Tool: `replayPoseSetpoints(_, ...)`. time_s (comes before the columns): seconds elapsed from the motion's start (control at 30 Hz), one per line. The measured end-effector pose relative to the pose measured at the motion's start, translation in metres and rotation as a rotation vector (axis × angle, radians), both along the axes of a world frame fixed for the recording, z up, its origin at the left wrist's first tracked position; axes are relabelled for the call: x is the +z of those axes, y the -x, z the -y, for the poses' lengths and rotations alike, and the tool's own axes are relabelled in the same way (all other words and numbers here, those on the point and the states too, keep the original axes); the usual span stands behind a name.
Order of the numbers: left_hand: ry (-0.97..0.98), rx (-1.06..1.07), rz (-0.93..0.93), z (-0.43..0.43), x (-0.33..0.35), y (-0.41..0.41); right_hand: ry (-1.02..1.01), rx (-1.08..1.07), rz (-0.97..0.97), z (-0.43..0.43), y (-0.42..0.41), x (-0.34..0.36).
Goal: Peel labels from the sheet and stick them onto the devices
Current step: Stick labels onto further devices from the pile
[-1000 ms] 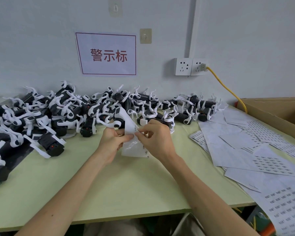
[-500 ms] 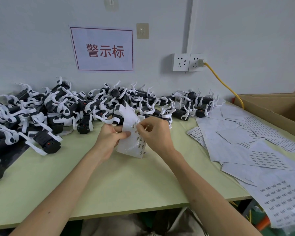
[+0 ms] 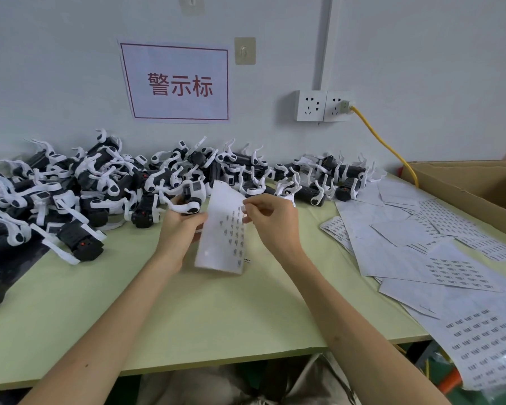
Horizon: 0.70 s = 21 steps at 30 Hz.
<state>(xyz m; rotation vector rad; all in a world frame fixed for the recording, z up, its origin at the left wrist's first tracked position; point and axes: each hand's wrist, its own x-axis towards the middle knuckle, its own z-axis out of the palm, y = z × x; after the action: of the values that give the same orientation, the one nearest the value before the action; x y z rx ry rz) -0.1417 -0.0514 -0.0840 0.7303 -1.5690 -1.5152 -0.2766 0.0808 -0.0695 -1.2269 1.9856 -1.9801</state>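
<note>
My left hand (image 3: 179,229) holds a white label sheet (image 3: 223,229) upright above the green table, together with a black-and-white device (image 3: 192,197) gripped at its top. The sheet carries several small printed labels on its right half. My right hand (image 3: 270,220) pinches a small white label (image 3: 244,208) at the sheet's upper right edge, lifted a little off the sheet. A large heap of black devices with white straps (image 3: 100,188) lies along the wall behind my hands.
Several label sheets (image 3: 438,258) lie spread over the right side of the table, some hanging past the front edge. An open cardboard box (image 3: 479,188) stands at the far right. A yellow cable (image 3: 386,144) runs from the wall socket (image 3: 323,106).
The sheet has swung more upright and opened toward me. My right hand moved from the sheet's middle to its upper right edge and drew slightly away with a label.
</note>
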Motion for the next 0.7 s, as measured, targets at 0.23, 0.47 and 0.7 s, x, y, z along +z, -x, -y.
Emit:
replayPoseSetpoints(0.23,-0.006,0.197,-0.039,0.006,0.004,-0.007,-0.002,0.012,0.009,0.001,-0.001,0.000)
replayPoseSetpoints(0.47,-0.049,-0.158,-0.081,-0.008,0.016,-0.008,-0.049,0.055,-0.088,0.002,-0.003,-0.003)
replayPoseSetpoints(0.7,-0.050,-0.369,-0.053,-0.015,0.016,-0.006,-0.027,0.032,-0.166,0.003,-0.003,-0.007)
